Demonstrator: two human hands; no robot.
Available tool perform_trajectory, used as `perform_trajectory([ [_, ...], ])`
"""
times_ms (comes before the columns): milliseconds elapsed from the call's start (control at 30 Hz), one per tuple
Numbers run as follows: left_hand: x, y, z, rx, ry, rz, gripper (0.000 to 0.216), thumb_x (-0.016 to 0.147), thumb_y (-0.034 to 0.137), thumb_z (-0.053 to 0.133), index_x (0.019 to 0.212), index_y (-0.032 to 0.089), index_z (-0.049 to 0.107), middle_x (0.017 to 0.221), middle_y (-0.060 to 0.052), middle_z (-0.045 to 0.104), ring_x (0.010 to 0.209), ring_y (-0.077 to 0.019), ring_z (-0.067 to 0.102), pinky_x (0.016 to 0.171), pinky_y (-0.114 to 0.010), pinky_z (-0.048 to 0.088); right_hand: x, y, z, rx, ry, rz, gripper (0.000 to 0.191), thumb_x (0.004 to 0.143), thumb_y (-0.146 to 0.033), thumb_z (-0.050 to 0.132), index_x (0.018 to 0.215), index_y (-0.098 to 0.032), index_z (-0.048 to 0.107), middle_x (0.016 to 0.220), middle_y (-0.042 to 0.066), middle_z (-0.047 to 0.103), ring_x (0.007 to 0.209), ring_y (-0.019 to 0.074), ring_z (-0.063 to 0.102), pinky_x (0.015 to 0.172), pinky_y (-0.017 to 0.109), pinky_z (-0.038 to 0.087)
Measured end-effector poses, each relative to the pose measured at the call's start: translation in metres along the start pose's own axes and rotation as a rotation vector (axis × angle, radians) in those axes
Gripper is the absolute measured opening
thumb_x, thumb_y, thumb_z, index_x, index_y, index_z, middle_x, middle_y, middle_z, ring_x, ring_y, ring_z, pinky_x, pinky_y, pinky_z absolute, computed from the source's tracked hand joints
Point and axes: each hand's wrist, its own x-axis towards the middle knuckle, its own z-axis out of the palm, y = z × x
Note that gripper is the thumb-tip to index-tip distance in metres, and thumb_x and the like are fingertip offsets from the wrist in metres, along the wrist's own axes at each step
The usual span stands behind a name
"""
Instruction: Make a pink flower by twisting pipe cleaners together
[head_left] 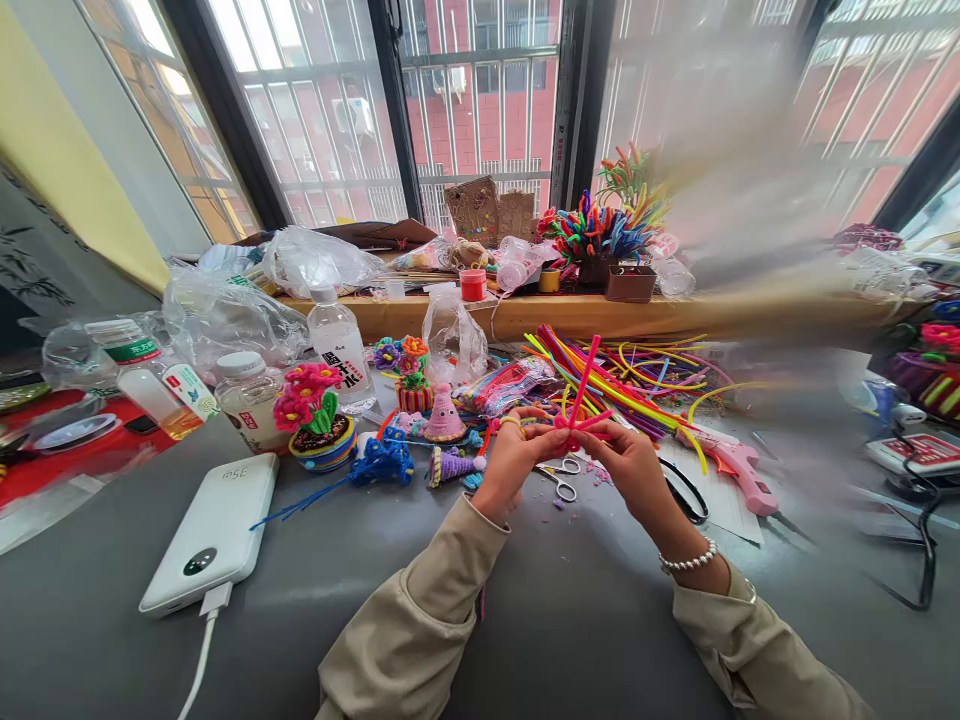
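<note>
Both hands meet over the middle of the table around a bright pink pipe cleaner [586, 376], bent into loops at the fingertips with one end pointing up. My left hand [517, 455] pinches it from the left. From the right, my right hand [628, 468] grips it between thumb and fingers. Just below the hands lie small scissors [559, 484] with bits of pink fluff. To their left rest a pink cone-shaped figure [445, 416], a purple cone piece [452, 466] and a blue pipe-cleaner bundle [381, 462].
Colourful pipe cleaners [600, 385] are heaped behind the hands. A pink glue gun [739, 470] lies on the right. Towards the left are a white power bank [217, 535] with a cable, a pink flower pot [322, 447] and a water bottle [340, 350]. A window sill [375, 318] runs behind.
</note>
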Motion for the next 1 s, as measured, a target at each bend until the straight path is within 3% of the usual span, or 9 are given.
perform_trajectory([
  [367, 0.002, -0.002, -0.004, 0.071, 0.007, -0.047, 0.046, 0.054, 0.016, 0.072, 0.086, 0.015, 0.039, 0.065, -0.002, 0.063, 0.058, -0.0121, 0.062, 0.064, -0.026, 0.049, 0.003, 0.002, -0.007, 0.096, -0.04, 0.116, 0.026, 0.063, -0.043, 0.062, 0.065, -0.017, 0.06, 0.059, -0.002, 0.051, 0.055, 0.0098, 0.04, 0.051, 0.024, 0.032],
  [600, 0.003, -0.002, -0.004, 0.161, -0.025, -0.097, 0.05, 0.053, 0.016, 0.073, 0.086, 0.016, 0.036, 0.063, 0.0, 0.061, 0.054, -0.0118, 0.061, 0.059, -0.026, 0.048, 0.007, 0.0, -0.015, 0.093, -0.114, 0.204, 0.024, 0.06, -0.041, 0.064, 0.064, -0.017, 0.061, 0.06, -0.001, 0.055, 0.056, 0.0099, 0.043, 0.053, 0.024, 0.032],
  [1000, 0.002, -0.002, -0.006, 0.198, -0.123, -0.144, 0.052, 0.049, 0.017, 0.075, 0.079, 0.018, 0.032, 0.055, 0.004, 0.059, 0.05, -0.0126, 0.06, 0.056, -0.024, 0.045, 0.007, 0.001, -0.023, -0.008, -0.25, 0.123, 0.022, 0.065, -0.037, 0.061, 0.069, -0.016, 0.059, 0.063, -0.002, 0.054, 0.057, 0.0089, 0.044, 0.053, 0.022, 0.033],
])
